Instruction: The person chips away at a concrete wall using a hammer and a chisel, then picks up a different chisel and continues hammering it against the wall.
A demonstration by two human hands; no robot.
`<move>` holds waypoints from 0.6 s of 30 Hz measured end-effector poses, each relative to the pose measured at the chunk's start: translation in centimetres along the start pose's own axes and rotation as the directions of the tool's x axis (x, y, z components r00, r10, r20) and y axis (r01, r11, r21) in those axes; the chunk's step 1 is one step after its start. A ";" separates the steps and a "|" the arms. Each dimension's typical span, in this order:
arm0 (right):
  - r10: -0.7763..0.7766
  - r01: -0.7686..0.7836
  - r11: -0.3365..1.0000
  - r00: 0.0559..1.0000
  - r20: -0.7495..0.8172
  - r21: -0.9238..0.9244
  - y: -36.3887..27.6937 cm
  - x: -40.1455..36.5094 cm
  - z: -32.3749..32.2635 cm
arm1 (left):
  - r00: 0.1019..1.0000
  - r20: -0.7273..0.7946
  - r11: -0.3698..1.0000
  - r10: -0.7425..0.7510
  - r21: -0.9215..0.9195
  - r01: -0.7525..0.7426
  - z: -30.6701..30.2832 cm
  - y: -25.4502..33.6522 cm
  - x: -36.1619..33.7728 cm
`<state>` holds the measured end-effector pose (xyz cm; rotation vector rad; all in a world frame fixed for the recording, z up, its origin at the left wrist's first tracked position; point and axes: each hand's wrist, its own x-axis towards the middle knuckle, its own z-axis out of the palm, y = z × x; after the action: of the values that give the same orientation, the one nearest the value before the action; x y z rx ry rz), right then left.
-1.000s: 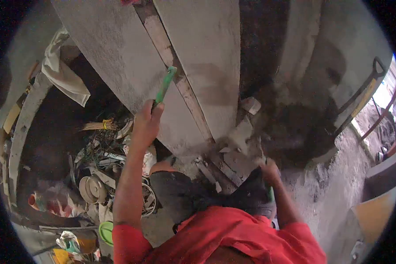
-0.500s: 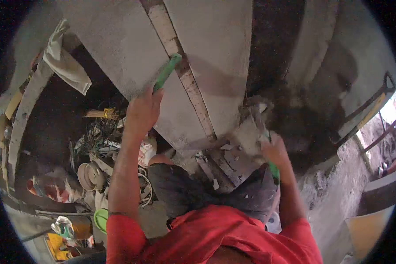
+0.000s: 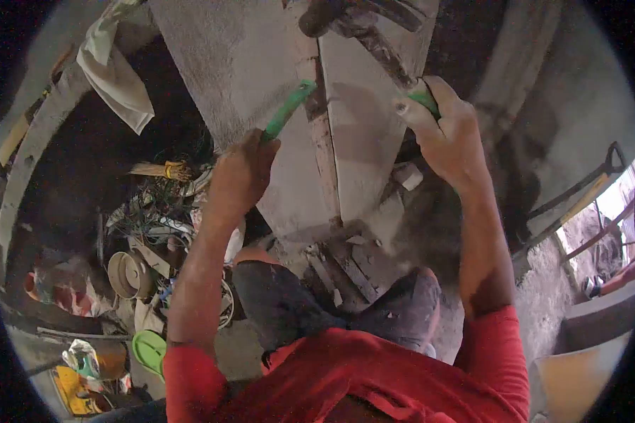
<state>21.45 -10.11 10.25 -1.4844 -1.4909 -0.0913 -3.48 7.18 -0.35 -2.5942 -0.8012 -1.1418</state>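
Observation:
My left hand (image 3: 243,173) is closed around a green chisel (image 3: 289,109), which slants up and away from my fist. Its far end lies at the rough strip (image 3: 324,151) that runs down between two smooth grey wall faces; exact contact cannot be made out. Raised at the right, my right hand (image 3: 448,123) grips the green handle of a hammer (image 3: 381,53). The dark hammer head is near the top of the view, above the chisel and partly blurred.
Between my knees lie broken rubble and strips (image 3: 342,271). At the left are tangled wires (image 3: 148,211), a round beige pot (image 3: 129,273) and a green lid (image 3: 148,352). A white cloth (image 3: 113,77) hangs upper left. A shovel (image 3: 578,197) leans at the right.
My right hand has swung the hammer up from low beside my right knee to high in front of the wall. The left hand still grips the chisel at the strip.

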 end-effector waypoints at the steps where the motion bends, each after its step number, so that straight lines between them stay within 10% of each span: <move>1: -0.003 0.003 1.000 1.000 0.013 -0.008 -0.1 0.0 0.3 | 1.000 0.020 1.000 0.006 -0.011 -0.005 0.3 -0.1 0.0; 10: 0.016 -0.016 1.000 0.998 0.063 0.007 -0.9 0.7 1.3 | 0.986 0.101 0.991 -0.131 -0.023 0.134 -0.1 1.6 -0.1; 12: -0.197 0.203 0.949 0.979 0.049 -0.243 0.5 1.0 2.4 | 0.989 0.082 0.988 -0.120 -0.091 0.127 -0.3 2.3 0.0; 18: -0.062 0.181 0.859 0.966 0.253 -0.479 1.6 1.2 1.9 | 0.983 0.064 0.981 -0.170 -0.079 0.175 2.4 1.0 -1.1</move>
<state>21.99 -7.60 9.19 -1.8564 -1.8443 -0.4260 -2.09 6.81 -2.73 -2.6810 -1.0301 -1.1753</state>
